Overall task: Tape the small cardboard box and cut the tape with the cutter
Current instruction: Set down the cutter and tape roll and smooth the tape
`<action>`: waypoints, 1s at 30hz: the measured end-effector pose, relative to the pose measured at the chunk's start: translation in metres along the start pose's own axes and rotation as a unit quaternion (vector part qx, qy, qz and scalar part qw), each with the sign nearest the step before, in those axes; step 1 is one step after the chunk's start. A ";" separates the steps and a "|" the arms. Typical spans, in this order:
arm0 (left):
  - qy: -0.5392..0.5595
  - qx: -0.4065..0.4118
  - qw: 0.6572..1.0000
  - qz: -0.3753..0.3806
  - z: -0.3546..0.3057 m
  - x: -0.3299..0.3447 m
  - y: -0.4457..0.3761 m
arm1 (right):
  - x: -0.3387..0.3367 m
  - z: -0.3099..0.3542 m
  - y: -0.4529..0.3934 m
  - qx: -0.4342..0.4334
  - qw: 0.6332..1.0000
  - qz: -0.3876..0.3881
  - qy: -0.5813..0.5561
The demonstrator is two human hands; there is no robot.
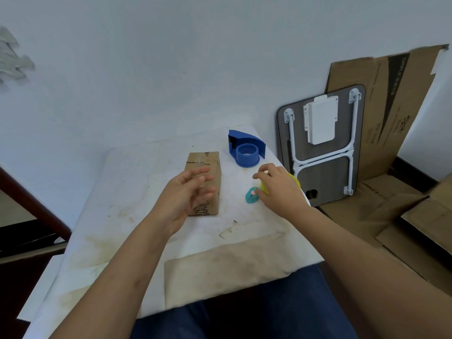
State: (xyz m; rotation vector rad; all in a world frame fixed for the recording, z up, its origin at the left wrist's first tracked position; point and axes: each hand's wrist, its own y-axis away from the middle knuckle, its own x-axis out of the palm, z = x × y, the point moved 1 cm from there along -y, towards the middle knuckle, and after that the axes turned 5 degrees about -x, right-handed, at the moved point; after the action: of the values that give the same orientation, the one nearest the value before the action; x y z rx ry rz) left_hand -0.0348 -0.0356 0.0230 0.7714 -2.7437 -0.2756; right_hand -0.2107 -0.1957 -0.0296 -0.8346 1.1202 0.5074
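The small cardboard box (206, 177) lies on the white cloth-covered table (137, 192), with clear tape along its top seam. My left hand (186, 194) hovers in front of the box's left side, fingers spread and empty, slightly blurred. My right hand (278, 189) lies over a yellow tape roll (294, 179) to the right of the box, fingers curled around it. A small teal cutter (251, 197) rests on the table right by my right thumb. Most of the roll is hidden under the hand.
A blue tape dispenser (245, 149) stands behind the box at the table's far right. A folded lap table (322, 143) and flattened cardboard (391, 113) lean against the wall on the right. A scrap of tape (228, 230) lies near the front.
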 end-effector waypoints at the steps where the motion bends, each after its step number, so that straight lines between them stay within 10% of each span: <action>1: -0.010 0.018 1.000 -0.007 -0.003 -0.004 0.001 | -0.003 0.004 -0.001 -0.007 0.999 -0.032 -0.006; 8: -0.258 0.156 0.940 -0.160 -0.012 -0.044 -0.002 | -0.002 0.061 -0.001 0.029 0.943 -0.091 -0.320; 15: -0.559 0.168 0.812 -0.001 -0.003 -0.061 -0.021 | 0.017 0.090 0.014 0.274 0.739 0.074 -0.611; 20: -0.593 0.146 0.791 0.025 0.007 -0.054 -0.024 | 0.034 0.109 0.025 0.378 0.554 0.091 -0.736; 30: -0.646 0.117 0.753 -0.042 0.016 -0.039 -0.016 | 0.053 0.133 0.023 0.426 0.402 -0.003 -0.811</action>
State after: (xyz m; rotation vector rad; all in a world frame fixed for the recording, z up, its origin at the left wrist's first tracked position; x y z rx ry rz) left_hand 0.0000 -0.0269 -0.0046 0.9970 -4.1137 -0.7118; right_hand -0.1314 -0.0786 -0.0604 0.7241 -0.6156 0.3794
